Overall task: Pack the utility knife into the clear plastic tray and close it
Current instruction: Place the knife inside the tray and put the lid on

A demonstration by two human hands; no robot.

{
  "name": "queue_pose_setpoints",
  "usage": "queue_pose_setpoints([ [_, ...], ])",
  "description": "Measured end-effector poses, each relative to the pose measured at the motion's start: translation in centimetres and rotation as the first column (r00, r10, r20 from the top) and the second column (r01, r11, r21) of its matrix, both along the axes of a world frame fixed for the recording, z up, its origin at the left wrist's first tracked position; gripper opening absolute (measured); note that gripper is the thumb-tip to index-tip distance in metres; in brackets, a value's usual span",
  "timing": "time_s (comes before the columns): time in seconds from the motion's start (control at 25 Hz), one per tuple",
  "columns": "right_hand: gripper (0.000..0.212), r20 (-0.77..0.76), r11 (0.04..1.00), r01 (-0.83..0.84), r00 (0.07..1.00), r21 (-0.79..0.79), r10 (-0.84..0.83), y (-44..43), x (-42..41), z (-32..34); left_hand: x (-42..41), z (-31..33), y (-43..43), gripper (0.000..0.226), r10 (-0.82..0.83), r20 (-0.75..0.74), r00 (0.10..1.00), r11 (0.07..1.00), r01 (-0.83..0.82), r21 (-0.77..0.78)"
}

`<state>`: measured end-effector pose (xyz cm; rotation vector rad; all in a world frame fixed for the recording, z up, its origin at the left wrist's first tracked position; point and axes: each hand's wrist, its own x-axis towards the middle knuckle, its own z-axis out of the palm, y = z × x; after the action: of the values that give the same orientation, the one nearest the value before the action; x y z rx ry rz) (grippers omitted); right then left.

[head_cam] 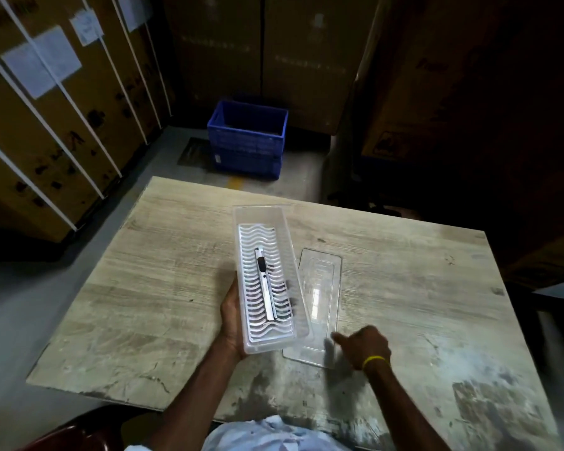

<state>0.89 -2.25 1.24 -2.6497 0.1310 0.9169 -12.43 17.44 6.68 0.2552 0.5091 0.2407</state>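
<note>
Long clear plastic tray (241, 229) with white wavy-ribbed insert: held above the pale wood-grain counter (144, 288), near end cupped in the left hand (231, 320), fingers wrapped under the tray's left wall and base. Slim silver utility knife (265, 283) with black slider: lying lengthwise inside the tray on the ribbed insert, slider toward the far end. Flat clear plastic lid (319, 294): resting on the counter just right of the tray, partly under the tray's edge. Right hand (362, 346), yellow band at the wrist: loosely curled, empty, fingers blurred, at the lid's near right corner; contact with the lid unclear. Blue plastic crate (248, 138): on the floor beyond the counter's far edge.
</note>
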Motion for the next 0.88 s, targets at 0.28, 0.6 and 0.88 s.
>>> queue_pose_setpoints([
  [0.28, 0.051, -0.123, 0.998, 0.057, 0.991, 0.003, -0.056, 0.0, -1.6, -2.7, -0.4, -1.1, 0.1, 0.071, 0.011, -0.020, 1.000, 1.000, -0.011, 0.016],
  [0.6, 0.021, -0.574, 0.201, 0.856, 0.476, 0.476, -0.667, -3.6, -1.0, -0.7, 0.5, -1.3, -0.3, 0.050, 0.012, 0.014, 1.000, 0.999, -0.012, 0.042],
  [0.88, 0.019, -0.543, -0.033, 0.639, 0.624, 0.768, -0.562, -2.3, 1.3, 4.3, 2.2, -1.2, -0.8, 0.051, -0.057, 0.026, 0.998, 0.997, 0.056, 0.057],
])
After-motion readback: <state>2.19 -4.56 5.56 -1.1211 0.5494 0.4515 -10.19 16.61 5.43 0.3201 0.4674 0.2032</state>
